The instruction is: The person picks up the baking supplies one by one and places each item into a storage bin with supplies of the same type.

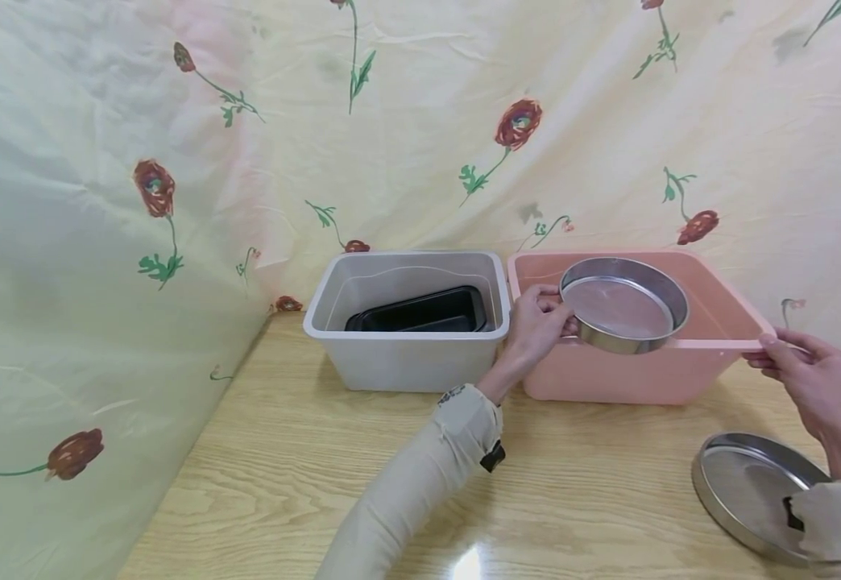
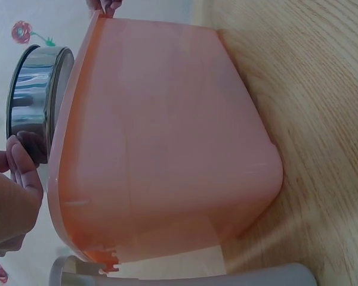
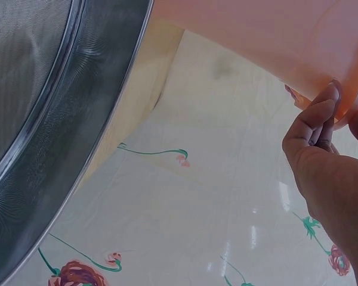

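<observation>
My left hand point(image 1: 539, 326) pinches the rim of a small round metal sieve point(image 1: 619, 304) with a fine mesh bottom. The sieve is held level over the front edge of a pink plastic bin point(image 1: 623, 374); in the left wrist view its shiny side wall point(image 2: 36, 89) shows just above the bin's rim. With thumb and fingers, my right hand point(image 1: 819, 383) grips the pink bin's front right corner. A larger round sieve point(image 1: 754, 491) lies on the table below my right forearm, partly covered by the sleeve. Its mesh point(image 3: 27, 65) shows up close in the right wrist view.
A light grey bin point(image 1: 413, 362) stands left of the pink one, their rims close together. Black rectangular pans point(image 1: 428, 310) lie inside it. Behind both bins hangs a floral cloth point(image 1: 406, 145), which also runs along the left side of the wooden table point(image 1: 283, 483).
</observation>
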Demonstrator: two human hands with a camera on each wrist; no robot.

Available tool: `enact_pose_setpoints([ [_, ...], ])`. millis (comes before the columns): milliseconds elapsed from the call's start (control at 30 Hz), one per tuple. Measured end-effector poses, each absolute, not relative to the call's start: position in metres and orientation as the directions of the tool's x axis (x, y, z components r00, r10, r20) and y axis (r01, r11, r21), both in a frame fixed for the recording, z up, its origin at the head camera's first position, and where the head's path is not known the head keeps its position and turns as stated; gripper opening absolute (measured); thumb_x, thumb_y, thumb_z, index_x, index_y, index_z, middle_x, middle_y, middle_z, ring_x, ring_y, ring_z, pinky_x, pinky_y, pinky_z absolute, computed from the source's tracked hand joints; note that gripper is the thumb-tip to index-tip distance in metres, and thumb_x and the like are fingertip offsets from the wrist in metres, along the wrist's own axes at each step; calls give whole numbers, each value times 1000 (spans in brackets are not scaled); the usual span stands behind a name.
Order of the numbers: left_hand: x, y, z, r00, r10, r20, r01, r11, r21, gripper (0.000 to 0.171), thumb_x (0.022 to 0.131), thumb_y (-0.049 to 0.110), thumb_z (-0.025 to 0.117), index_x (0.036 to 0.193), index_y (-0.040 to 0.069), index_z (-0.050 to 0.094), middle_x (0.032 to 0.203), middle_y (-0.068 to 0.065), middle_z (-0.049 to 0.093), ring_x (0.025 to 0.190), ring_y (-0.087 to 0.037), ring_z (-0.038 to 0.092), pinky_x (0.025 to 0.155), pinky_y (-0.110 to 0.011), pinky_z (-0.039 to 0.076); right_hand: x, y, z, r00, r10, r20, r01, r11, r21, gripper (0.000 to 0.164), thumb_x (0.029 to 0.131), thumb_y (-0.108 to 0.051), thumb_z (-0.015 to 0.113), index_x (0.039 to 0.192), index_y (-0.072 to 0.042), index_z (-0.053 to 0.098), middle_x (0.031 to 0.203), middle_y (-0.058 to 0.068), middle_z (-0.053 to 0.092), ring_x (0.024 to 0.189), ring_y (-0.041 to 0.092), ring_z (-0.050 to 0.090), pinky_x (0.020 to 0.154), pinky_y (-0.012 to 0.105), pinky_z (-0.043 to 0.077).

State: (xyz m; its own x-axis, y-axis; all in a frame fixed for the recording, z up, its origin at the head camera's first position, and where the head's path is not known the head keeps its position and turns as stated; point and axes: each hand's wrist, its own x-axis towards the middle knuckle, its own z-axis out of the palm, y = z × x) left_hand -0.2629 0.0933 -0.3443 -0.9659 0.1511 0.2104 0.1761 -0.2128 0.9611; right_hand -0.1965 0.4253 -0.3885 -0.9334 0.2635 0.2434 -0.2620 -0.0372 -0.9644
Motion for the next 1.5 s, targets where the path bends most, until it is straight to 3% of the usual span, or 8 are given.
enact_pose_setpoints([
  [200,-267,92,-343,-967,135,215,191,-167,967,28,94,-10,62,122,-12,58,69,-13,69,55,-7,59,59,-21,59,-197,426,-389,-934,262,243,-265,-53,-963,27,103,-3,61,95,-25,74,76,-5,75,66,4,72,60,13,56],
  [367,-271,92,-344,-971,119,206,187,-155,970,27,95,-8,64,121,-12,58,67,-9,68,55,-8,59,65,-35,63,-197,425,-389,-934,270,236,-260,-59,-964,27,103,-3,60,95,-25,74,76,-6,75,65,4,72,59,13,56],
  [533,-273,90,-344,-973,98,210,195,-148,970,26,95,-8,63,120,-12,59,66,-8,67,54,-8,58,69,-40,64,-195,421,-387,-934,274,229,-254,-56,-966,28,103,-2,60,95,-25,74,76,-6,75,65,4,72,59,13,56],
  [767,-277,93,-344,-975,85,205,185,-204,961,24,95,-11,61,119,-13,58,64,0,62,53,-8,58,54,-16,54,-195,419,-385,-935,263,238,-279,-129,-952,30,104,2,56,95,-20,74,76,-1,76,66,6,73,60,14,56],
  [867,-277,94,-343,-976,79,200,179,-223,958,25,95,-11,61,119,-13,58,64,0,62,53,-9,58,52,-14,51,-195,419,-386,-936,261,238,-284,-156,-946,30,104,3,55,95,-19,74,76,0,76,66,8,73,60,14,57],
  [1100,-280,99,-342,-982,50,183,172,-181,968,23,96,-9,62,119,-12,60,65,0,63,55,-10,59,62,-32,62,-196,420,-388,-933,277,231,-262,-84,-961,29,104,-1,58,96,-23,74,76,-4,75,65,5,72,59,14,56],
  [1333,-284,104,-339,-988,22,153,148,-163,976,23,95,-9,62,118,-12,60,64,1,61,54,-9,58,56,-25,60,-194,418,-387,-929,284,236,-265,-68,-962,32,104,1,56,96,-24,73,76,-5,75,65,5,72,59,13,56],
  [1500,-285,105,-340,-989,19,144,139,-157,978,24,95,-9,62,118,-12,60,64,2,61,54,-9,58,62,-35,63,-193,416,-386,-929,293,227,-247,-31,-969,32,105,0,56,96,-27,72,76,-7,75,65,3,71,59,12,55],
])
